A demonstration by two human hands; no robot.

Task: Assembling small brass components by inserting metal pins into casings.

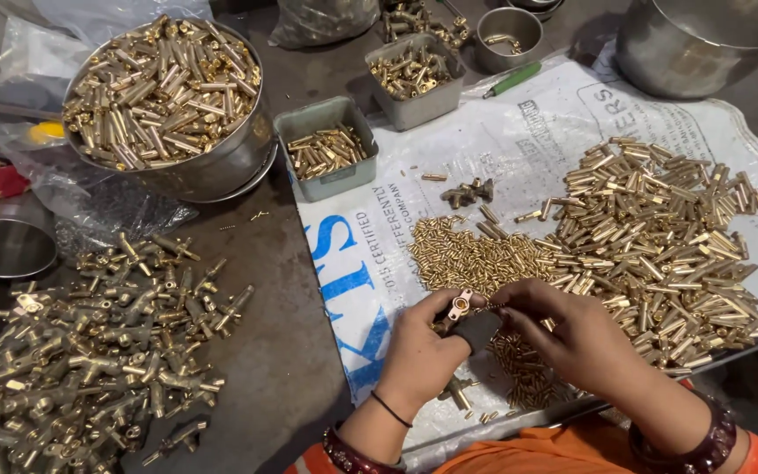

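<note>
Far left, a heap of brass fittings on the worktop, too many to count; above it one big steel bowl of brass pins. Two small grey trays sit mid-frame. Now the left hand pinches one small fitting over the printed sack — hard, light, smooth brass, best gripped by its body. The right hand nips something thin against it; what, I cannot tell. Right: a pile of pins, uncountable.

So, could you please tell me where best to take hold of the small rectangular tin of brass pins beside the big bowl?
Grip the small tin across its two long walls from above; the open top leaves the rims bare, while the bowl crowds its left end.
</note>
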